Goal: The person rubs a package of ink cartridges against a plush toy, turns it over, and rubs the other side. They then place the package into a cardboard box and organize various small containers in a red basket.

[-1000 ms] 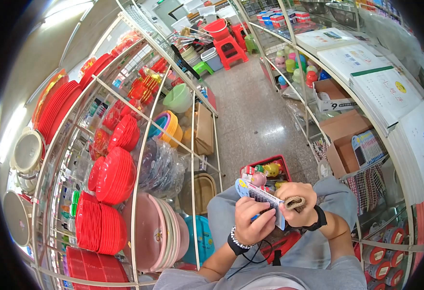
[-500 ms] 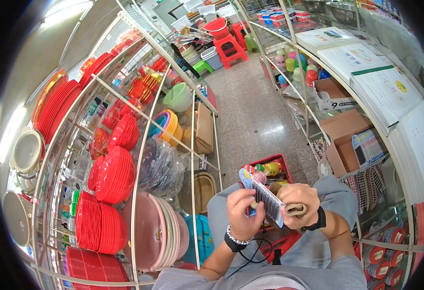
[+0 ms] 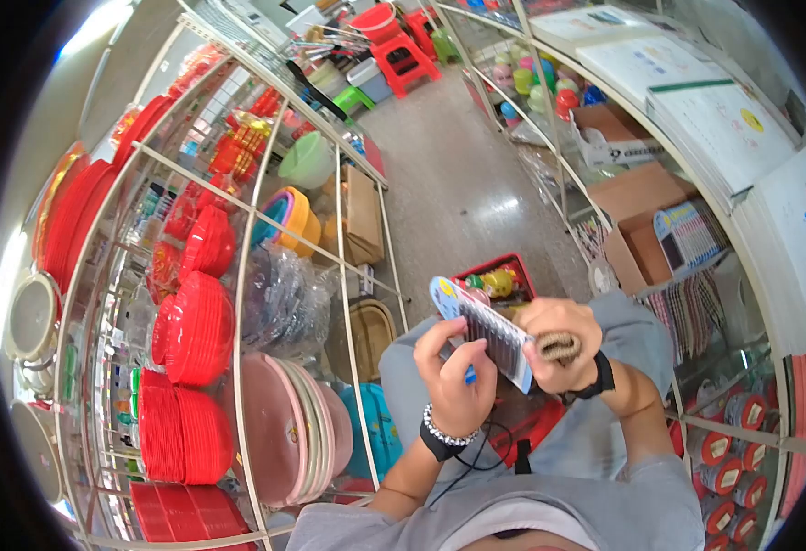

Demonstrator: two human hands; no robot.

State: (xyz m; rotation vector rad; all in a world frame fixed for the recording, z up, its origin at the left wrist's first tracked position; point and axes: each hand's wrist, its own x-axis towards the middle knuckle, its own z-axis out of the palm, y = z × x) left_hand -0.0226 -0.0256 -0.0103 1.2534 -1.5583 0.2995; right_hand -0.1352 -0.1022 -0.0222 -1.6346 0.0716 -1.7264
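Low in the frame's centre, the left hand (image 3: 453,381) pinches a packaged card (image 3: 481,332). The right hand (image 3: 559,340) clamps the card's other end, its grip also closed on a rope coil (image 3: 559,346).

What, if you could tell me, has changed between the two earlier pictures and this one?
The left hand has opened from a closed grip low on the card of small items, its fingers now spread along the card's underside. The card has tipped so its round end points further up and left. The view has shifted too. The right hand still grips the card's other end together with the coil of rope; the red basket stays below.
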